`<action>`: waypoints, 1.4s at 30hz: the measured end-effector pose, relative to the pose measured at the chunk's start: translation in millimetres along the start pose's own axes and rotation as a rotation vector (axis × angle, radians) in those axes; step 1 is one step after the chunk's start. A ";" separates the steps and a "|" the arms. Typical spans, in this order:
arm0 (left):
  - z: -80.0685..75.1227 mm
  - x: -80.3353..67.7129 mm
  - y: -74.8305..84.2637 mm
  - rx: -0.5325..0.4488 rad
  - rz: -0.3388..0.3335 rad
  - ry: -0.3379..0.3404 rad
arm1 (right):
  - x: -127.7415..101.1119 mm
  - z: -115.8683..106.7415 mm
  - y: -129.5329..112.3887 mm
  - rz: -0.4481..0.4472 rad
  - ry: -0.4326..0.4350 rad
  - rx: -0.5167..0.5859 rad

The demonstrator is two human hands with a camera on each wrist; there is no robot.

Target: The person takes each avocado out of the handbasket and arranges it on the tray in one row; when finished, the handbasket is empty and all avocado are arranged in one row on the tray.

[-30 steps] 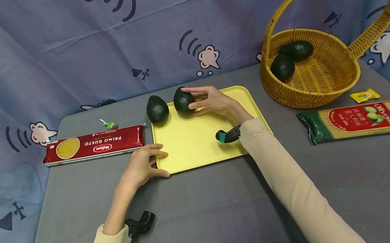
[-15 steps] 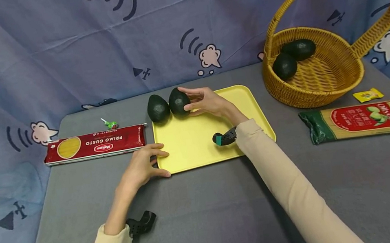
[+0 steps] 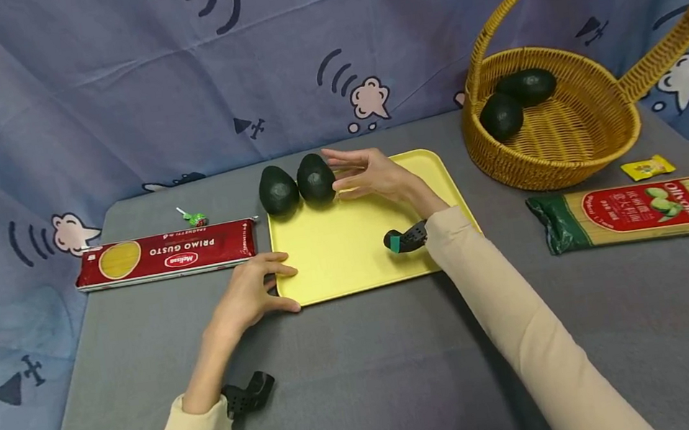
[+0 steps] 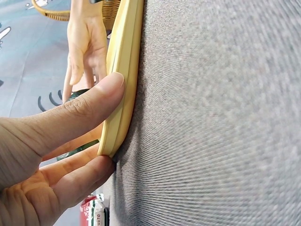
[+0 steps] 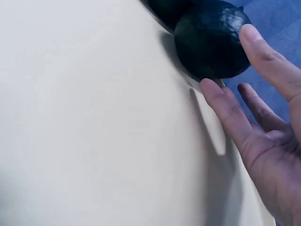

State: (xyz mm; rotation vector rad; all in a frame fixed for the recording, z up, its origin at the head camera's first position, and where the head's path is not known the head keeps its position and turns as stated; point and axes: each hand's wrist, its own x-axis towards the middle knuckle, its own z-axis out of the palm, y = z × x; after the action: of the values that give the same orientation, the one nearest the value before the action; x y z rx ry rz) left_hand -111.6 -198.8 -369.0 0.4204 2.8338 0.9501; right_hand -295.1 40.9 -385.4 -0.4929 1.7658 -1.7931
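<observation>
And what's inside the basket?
The basket holds two dark green avocados, toward its left side. Part of its woven bottom shows; whatever's beneath them is covered, so I can't tell.

Before you lies a rectangular yellow tray (image 3: pixel 356 253) with rounded corners and a low raised rim. At its far-left corner you have two whole, dark-green, glossy avocados side by side, narrower ends pointing away from you: the left avocado (image 3: pixel 279 193) and the right avocado (image 3: pixel 315 181).
</observation>
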 end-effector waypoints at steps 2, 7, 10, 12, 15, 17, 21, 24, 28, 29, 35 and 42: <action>0.2 0.5 0.0 0.006 0.005 0.000 | -4.6 -3.8 -1.9 -0.005 0.016 -0.005; 0.0 0.5 0.7 0.006 -0.001 -0.004 | -20.1 -12.1 -6.6 -0.027 0.023 -0.066; -0.4 0.2 1.4 0.002 -0.012 -0.011 | -32.4 -17.3 -9.9 -0.041 0.017 -0.100; -0.3 0.3 1.9 0.003 -0.017 -0.013 | -42.3 -20.6 -12.8 -0.058 0.022 -0.116; -0.3 0.3 1.9 -0.001 -0.019 -0.016 | -57.6 -26.2 -16.2 -0.095 0.047 -0.143; -0.1 0.3 1.8 -0.007 -0.018 -0.016 | -68.6 -30.2 -19.1 -0.118 0.067 -0.157; -0.1 0.3 1.5 -0.012 -0.017 -0.013 | -87.1 -39.9 -25.2 -0.133 0.106 -0.213; 0.0 0.1 1.0 -0.006 -0.021 -0.012 | -97.8 -47.6 -28.9 -0.121 0.122 -0.242; 0.3 0.1 0.9 0.004 -0.017 -0.013 | -111.3 -58.1 -32.1 -0.102 0.143 -0.252; 0.3 0.2 1.0 0.004 -0.012 -0.013 | -114.6 -60.7 -32.8 -0.100 0.148 -0.258; 0.2 -0.2 1.6 0.004 -0.015 -0.014 | -132.7 -75.6 -36.4 -0.128 0.169 -0.257; 0.5 -0.5 1.9 -0.002 -0.010 -0.011 | -151.7 -94.5 -39.1 -0.204 0.152 -0.174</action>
State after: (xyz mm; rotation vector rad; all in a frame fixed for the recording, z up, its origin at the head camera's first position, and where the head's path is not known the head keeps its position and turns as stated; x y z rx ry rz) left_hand -110.6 -197.2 -368.3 0.4095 2.8219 0.9464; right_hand -242.6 208.2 -333.0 -0.6423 2.0518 -1.8644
